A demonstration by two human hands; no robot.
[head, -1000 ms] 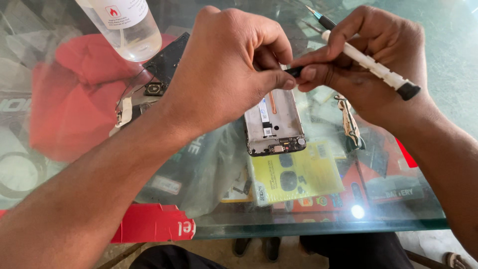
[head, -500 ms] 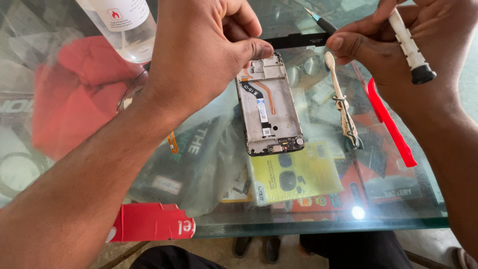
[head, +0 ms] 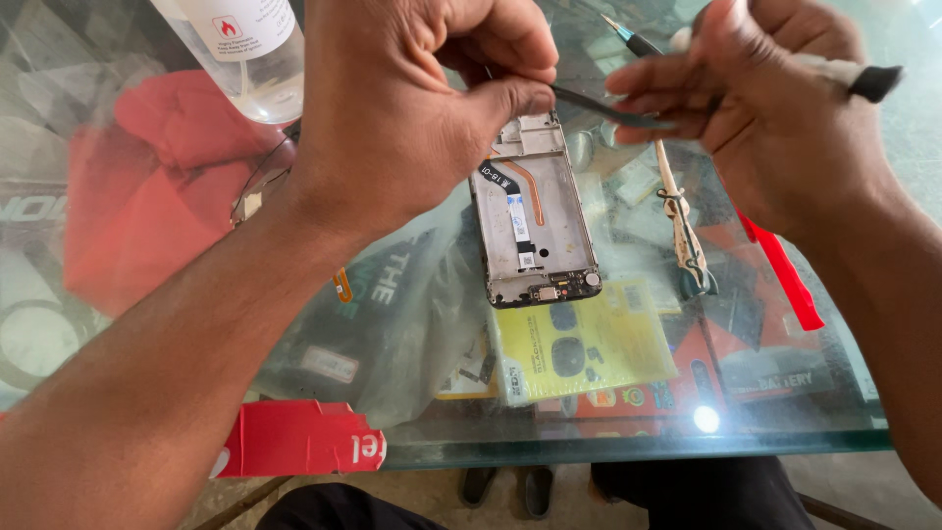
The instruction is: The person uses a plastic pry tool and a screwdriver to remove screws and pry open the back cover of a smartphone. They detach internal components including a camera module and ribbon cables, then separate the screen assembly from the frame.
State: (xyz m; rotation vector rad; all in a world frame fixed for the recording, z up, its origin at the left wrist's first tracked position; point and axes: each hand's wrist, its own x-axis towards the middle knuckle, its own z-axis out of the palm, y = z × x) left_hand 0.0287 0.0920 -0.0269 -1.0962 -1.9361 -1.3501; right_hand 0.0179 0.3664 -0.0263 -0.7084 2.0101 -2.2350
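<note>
Left hand (head: 412, 108) pinches a thin dark strip (head: 599, 106) running toward three o'clock into the right hand's (head: 775, 118) pinch, phone frame (head: 535, 211) lying six o'clock below.

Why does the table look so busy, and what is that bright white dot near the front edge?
Head view: the glass table is see-through, so packets beneath show and reflections wash over them; the white dot is a light's glare; the right hand is slightly motion-blurred, while the phone frame stays sharp.
</note>
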